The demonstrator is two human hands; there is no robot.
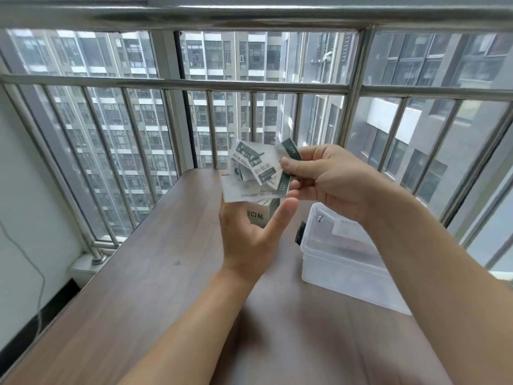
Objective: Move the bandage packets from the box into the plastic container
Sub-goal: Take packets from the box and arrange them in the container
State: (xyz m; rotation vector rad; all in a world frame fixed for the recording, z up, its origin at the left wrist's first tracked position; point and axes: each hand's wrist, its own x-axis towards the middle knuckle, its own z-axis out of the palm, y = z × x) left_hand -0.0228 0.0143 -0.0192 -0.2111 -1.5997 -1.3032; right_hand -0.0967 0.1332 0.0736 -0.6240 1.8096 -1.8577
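Observation:
Several white-and-green bandage packets point(259, 169) are fanned out in the air above the table, pinched between thumb and fingers of my right hand point(327, 179). My left hand point(249, 232) is just below them, palm up and fingers spread, its fingertips under the lowest packet. Behind my left hand stands the bandage box point(262, 213), white with green sides, partly hidden. The clear plastic container point(341, 257) sits on the table to the right, under my right forearm. It is open and holds a few packets.
A wooden table point(155, 273) runs out to a metal window railing point(194, 87) with glass behind it. A small dark object point(301, 233) lies against the container's left side. A thin cable point(33, 262) hangs by the wall at left.

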